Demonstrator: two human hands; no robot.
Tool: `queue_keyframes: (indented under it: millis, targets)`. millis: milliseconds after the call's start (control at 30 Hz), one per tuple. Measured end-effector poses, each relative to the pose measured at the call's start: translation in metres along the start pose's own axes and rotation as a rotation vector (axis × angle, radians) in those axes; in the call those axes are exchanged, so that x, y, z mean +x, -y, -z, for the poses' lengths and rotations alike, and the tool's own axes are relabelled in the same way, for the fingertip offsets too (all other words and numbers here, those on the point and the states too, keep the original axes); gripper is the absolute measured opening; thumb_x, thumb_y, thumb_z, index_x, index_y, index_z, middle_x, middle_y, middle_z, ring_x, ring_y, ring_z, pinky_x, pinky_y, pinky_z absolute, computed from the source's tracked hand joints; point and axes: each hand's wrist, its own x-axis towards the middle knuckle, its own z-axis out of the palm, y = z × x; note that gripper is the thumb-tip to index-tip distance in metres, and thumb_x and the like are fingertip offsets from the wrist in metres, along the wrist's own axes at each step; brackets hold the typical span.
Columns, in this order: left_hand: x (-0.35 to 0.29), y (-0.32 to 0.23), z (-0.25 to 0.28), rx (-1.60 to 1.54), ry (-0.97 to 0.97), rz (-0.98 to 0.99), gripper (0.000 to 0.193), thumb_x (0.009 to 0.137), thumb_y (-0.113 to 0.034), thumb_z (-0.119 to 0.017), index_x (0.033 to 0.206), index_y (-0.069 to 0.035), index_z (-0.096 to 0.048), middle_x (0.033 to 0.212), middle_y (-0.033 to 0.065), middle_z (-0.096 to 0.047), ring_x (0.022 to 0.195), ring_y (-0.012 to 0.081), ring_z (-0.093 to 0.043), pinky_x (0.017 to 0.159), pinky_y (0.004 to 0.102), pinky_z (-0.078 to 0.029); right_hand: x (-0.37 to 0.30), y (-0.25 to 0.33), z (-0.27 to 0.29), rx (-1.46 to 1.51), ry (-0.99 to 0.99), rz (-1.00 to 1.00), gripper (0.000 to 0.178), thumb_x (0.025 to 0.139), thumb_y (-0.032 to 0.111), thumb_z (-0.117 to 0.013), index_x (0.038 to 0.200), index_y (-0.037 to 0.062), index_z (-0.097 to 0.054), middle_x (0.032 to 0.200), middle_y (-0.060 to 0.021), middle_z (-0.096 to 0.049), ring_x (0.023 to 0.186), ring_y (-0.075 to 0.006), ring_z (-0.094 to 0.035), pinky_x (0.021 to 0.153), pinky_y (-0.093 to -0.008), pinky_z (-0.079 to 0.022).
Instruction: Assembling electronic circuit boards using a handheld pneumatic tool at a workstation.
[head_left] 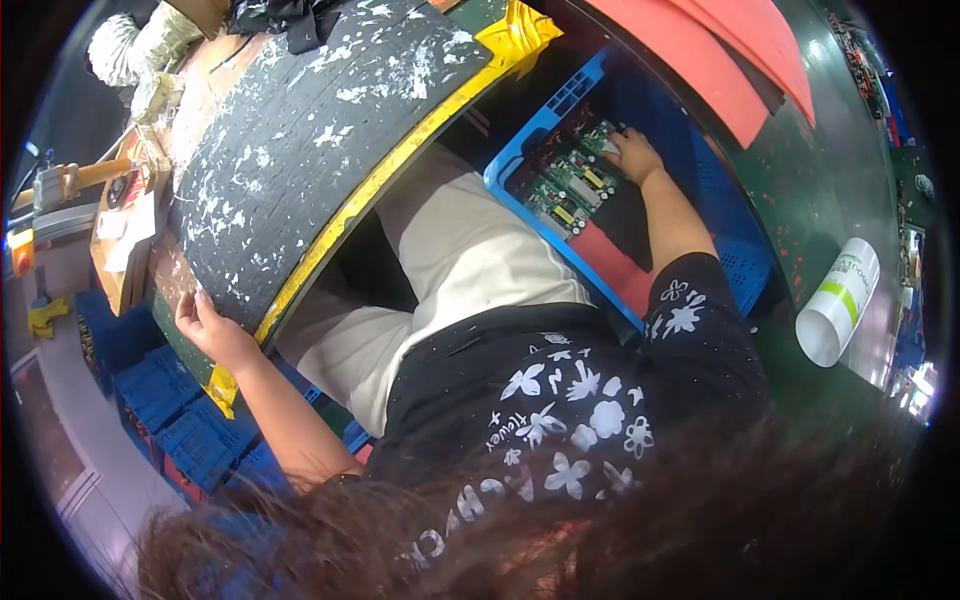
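My right hand (637,156) reaches into a blue plastic crate (533,205) on my right side. Its fingers are bent over the end of a green circuit board (600,137) and appear to grip it. More populated boards (572,190) lie in a row beside that hand, with capacitors, yellow-wrapped parts and grey metal blocks on them. My left hand (208,328) rests by the left corner of the worktable (290,165), thumb and fingers apart with nothing in them. White marks are scattered over the table's black mat, and yellow tape runs along its edge.
Red-pink sheets (700,50) lie above the crate at the far right. On the green floor to the right stands a white roll (838,305) with a green band. Blue crates (205,430) are stacked at the lower left. A hammer-like tool (75,183) sits at the far left.
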Motion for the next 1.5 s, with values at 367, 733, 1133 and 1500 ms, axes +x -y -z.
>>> queue_keyframes:
  millis: [367,733,1133,1500]
  targets:
    - [0.001,-0.004,-0.005,0.024,-0.044,0.041,0.022,0.100,-0.019,-0.047,0.114,-0.004,-0.053,0.103,0.0039,-0.058,0.092,0.0110,-0.054,0.082,0.0244,-0.042,0.006,0.000,-0.017,0.035,-0.015,0.045,0.041,0.088,0.037,-0.063,0.120,0.0116,-0.060,0.117,-0.0185,-0.054,0.112,-0.0373,-0.052,0.095,-0.0425,-0.045]
    - [-0.001,-0.008,-0.007,0.036,-0.052,0.037,0.022,0.100,-0.020,-0.047,0.114,-0.004,-0.053,0.104,0.0044,-0.058,0.092,0.0118,-0.054,0.082,0.0244,-0.042,0.003,0.009,-0.014,0.029,-0.014,0.013,0.041,0.089,0.041,-0.060,0.117,0.0118,-0.062,0.123,-0.0203,-0.052,0.115,-0.0384,-0.050,0.097,-0.0427,-0.044]
    - [-0.002,-0.007,-0.007,0.051,-0.033,0.025,0.025,0.099,-0.021,-0.047,0.115,-0.003,-0.052,0.108,0.0060,-0.056,0.096,0.0132,-0.053,0.085,0.0260,-0.041,-0.001,0.009,-0.021,0.030,-0.109,-0.036,0.039,0.088,0.039,-0.061,0.116,0.0113,-0.063,0.122,-0.0171,-0.053,0.114,-0.0359,-0.050,0.096,-0.0418,-0.044]
    - [-0.002,-0.006,-0.005,0.091,-0.034,-0.005,0.022,0.099,-0.020,-0.047,0.113,-0.003,-0.053,0.105,0.0055,-0.058,0.094,0.0124,-0.055,0.083,0.0250,-0.042,-0.004,0.007,-0.031,0.080,-0.132,-0.053,0.040,0.087,0.041,-0.062,0.114,0.0124,-0.065,0.122,-0.0176,-0.053,0.116,-0.0354,-0.050,0.097,-0.0410,-0.044]
